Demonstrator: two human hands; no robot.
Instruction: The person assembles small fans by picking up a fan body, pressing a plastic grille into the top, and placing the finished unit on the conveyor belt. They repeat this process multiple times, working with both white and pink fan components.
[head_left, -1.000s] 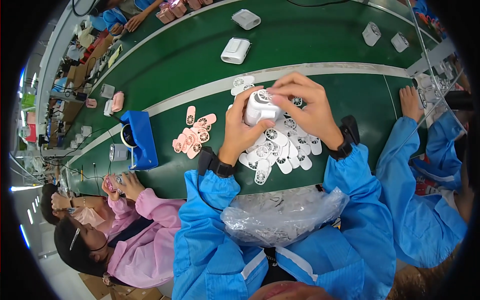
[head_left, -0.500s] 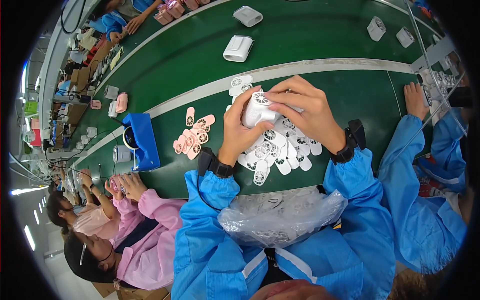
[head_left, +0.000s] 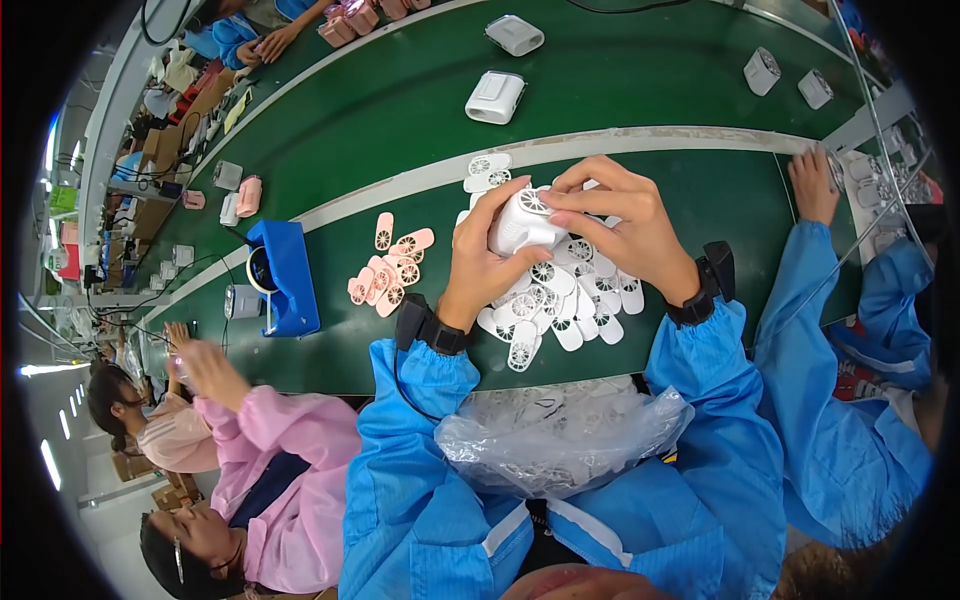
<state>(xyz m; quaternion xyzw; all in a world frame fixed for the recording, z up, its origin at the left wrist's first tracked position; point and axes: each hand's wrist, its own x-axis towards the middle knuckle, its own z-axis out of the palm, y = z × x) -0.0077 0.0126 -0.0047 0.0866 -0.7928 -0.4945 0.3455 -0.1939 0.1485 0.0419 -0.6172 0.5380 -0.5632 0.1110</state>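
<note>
My left hand (head_left: pixel 474 255) is wrapped around a white plastic housing (head_left: pixel 520 233), thumb along its near side. Against the housing's upper end lies a white cover plate (head_left: pixel 536 202) with a round spoked grille. The fingers of my right hand (head_left: pixel 632 222) pinch this plate at its right edge; how far it sits in the housing is hidden by the fingers. Below both hands spreads a loose pile of similar white grille plates (head_left: pixel 523 336), some overlapping. To the left of my left hand is a smaller heap of pink grille plates (head_left: pixel 383 282).
A blue tape dispenser (head_left: pixel 292 280) stands left of the pink plates. Beyond a pale rail (head_left: pixel 400 193), white housings (head_left: pixel 495 97) lie on a green belt (head_left: pixel 620 75). A clear plastic bag (head_left: pixel 565 435) rests at my lap. Co-workers sit at both sides.
The housing in my hands has tipped slightly, and my right fingers have shifted on the plate. Items on the belt have moved right. Both neighbouring co-workers' hands have moved.
</note>
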